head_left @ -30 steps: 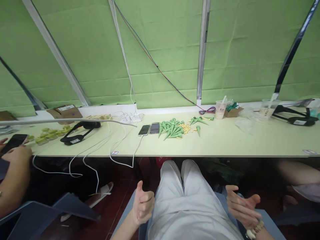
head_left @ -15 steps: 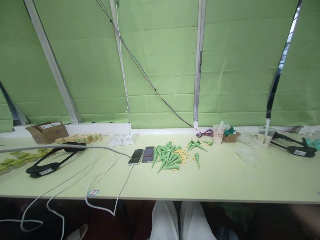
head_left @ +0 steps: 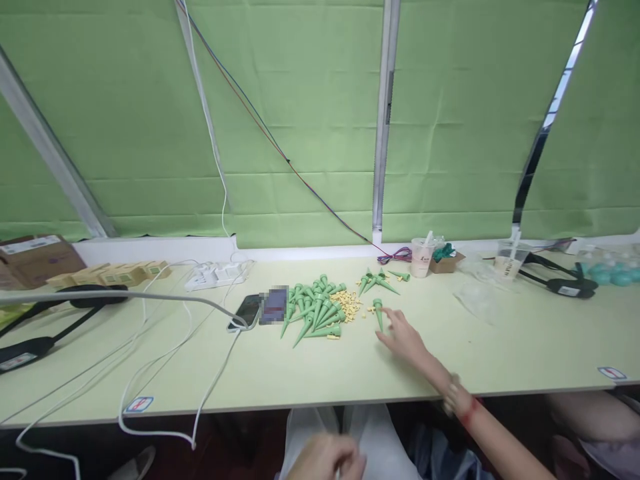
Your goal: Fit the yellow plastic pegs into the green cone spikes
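My right hand (head_left: 404,339) reaches over the table with its thumb and fingers apart, around a single green cone-shaped spike (head_left: 379,315) that lies on the tabletop. Whether the fingertips touch it is hard to tell. My left hand (head_left: 327,459) is low over my lap, below the table edge, curled and smeared by motion. A heap of green spikes (head_left: 320,307) lies left of my right hand, beside a pile of small yellow pieces (head_left: 349,305). Farther back sits a small group of green spikes (head_left: 381,281).
Two phones, one dark with a white cable (head_left: 247,312) and one blurred out (head_left: 274,305), lie left of the heap. Drink cups (head_left: 421,259), a small cardboard box (head_left: 447,264), plastic bags (head_left: 475,300) and black headgear (head_left: 570,287) stand right. A power strip (head_left: 215,275) is at the back.
Both my hands have come into view: the right one to the single green spike, the left one above my lap. The view has turned a little to the right.
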A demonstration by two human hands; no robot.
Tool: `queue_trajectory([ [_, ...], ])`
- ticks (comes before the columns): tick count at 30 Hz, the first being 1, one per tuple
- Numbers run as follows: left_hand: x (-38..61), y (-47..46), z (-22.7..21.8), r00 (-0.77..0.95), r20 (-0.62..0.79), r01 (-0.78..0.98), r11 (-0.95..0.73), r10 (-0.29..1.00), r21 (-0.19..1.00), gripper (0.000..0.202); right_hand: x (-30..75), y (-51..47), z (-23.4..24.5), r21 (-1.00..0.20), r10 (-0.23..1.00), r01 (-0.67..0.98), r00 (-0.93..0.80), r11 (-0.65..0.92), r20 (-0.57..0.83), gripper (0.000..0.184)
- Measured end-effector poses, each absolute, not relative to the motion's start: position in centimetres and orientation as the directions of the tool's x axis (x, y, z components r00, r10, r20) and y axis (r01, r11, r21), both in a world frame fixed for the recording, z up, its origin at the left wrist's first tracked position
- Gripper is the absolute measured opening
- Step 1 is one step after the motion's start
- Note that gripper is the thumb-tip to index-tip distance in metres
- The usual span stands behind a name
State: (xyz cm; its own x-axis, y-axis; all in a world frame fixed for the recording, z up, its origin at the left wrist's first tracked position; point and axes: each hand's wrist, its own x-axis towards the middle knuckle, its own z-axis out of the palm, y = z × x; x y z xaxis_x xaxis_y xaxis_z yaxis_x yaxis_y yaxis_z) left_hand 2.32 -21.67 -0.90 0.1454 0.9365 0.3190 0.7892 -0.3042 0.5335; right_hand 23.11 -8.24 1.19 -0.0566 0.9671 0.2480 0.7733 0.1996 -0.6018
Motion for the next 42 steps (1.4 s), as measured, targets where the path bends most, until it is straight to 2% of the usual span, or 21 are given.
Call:
queue_trajectory([
  [1, 3.3, -21.0, 0.2, 0.426, 0.147, 0.734, -0.436, 0.893, 0.521, 0.036, 22.7, -6.1, 1.4, -0.518, 0.973, 0.843, -0.024, 0.142, 0.229, 0.052],
  [3, 5.2, -19.7, 2.2, 0.533, 0.125, 0.695, -0.518, 0.837, 0.498, 0.031, 21.9, -2.6, 1.1, -0.399, 0.980, 0.914, 0.001, 0.079, 0.197, 0.051],
  [6, 7.5, -18.0, 3.3, 0.523, 0.204, 0.677, -0.549, 0.828, 0.490, 0.025, 21.3, 0.8, -0.1, -0.393, 0.981, 0.917, 0.003, 0.075, 0.194, 0.037],
  [10, 9.2, -15.9, 1.4, 0.451, 0.192, 0.632, -0.464, 0.871, 0.620, 0.027, 21.4, 2.6, -1.0, -0.469, 0.971, 0.878, 0.016, 0.100, 0.237, 0.034],
  [15, 9.6, -10.4, 0.2, 0.306, 0.218, 0.485, -0.349, 0.927, 0.802, 0.023, 21.7, 2.7, -1.9, -0.610, 0.948, 0.772, 0.034, 0.176, 0.317, 0.031],
  [17, 9.5, -7.2, 0.3, 0.212, 0.225, 0.410, -0.296, 0.951, 0.863, 0.022, 21.4, 2.6, -2.0, -0.699, 0.940, 0.681, 0.050, 0.216, 0.338, 0.034],
  [18, 9.4, -5.6, 0.4, 0.174, 0.214, 0.365, -0.264, 0.961, 0.893, 0.023, 21.1, 2.6, -2.0, -0.774, 0.938, 0.586, 0.066, 0.240, 0.341, 0.036],
  [20, 9.2, -2.9, 0.5, 0.091, 0.184, 0.252, -0.202, 0.979, 0.947, 0.032, 20.6, 2.5, -1.6, -0.916, 0.944, 0.294, 0.101, 0.273, 0.313, 0.043],
  [22, 9.0, -0.9, 0.3, 0.078, 0.096, 0.117, -0.104, 0.992, 0.988, 0.046, 20.0, 2.3, -1.1, -0.969, 0.964, 0.024, 0.100, 0.247, 0.248, 0.048],
  [24, 8.8, 0.2, -0.1, 0.118, 0.028, 0.016, -0.030, 0.993, 0.999, 0.056, 19.5, 2.0, -0.6, -0.972, 0.977, -0.107, 0.062, 0.211, 0.205, 0.047],
  [28, 8.5, 0.2, -0.9, 0.194, -0.001, -0.090, 0.019, 0.981, 0.996, 0.054, 18.9, 1.5, 0.0, -0.954, 0.966, -0.160, 0.088, 0.253, 0.242, 0.037],
  [32, 8.3, -0.7, -0.7, 0.112, 0.053, -0.182, -0.032, 0.992, 0.983, 0.042, 18.7, 1.3, 0.2, -0.954, 0.961, -0.138, 0.115, 0.267, 0.252, 0.031],
  [37, 7.9, -0.7, 0.5, 0.024, 0.174, -0.125, -0.170, 0.984, 0.977, 0.032, 18.9, 1.0, 0.2, -0.954, 0.984, -0.256, 0.126, 0.157, 0.128, 0.035],
  [42, 7.8, -0.5, 0.6, 0.032, 0.192, -0.174, -0.184, 0.981, 0.967, 0.033, 19.1, 1.0, -0.3, -0.946, 0.994, -0.314, 0.092, 0.084, 0.058, 0.032],
])
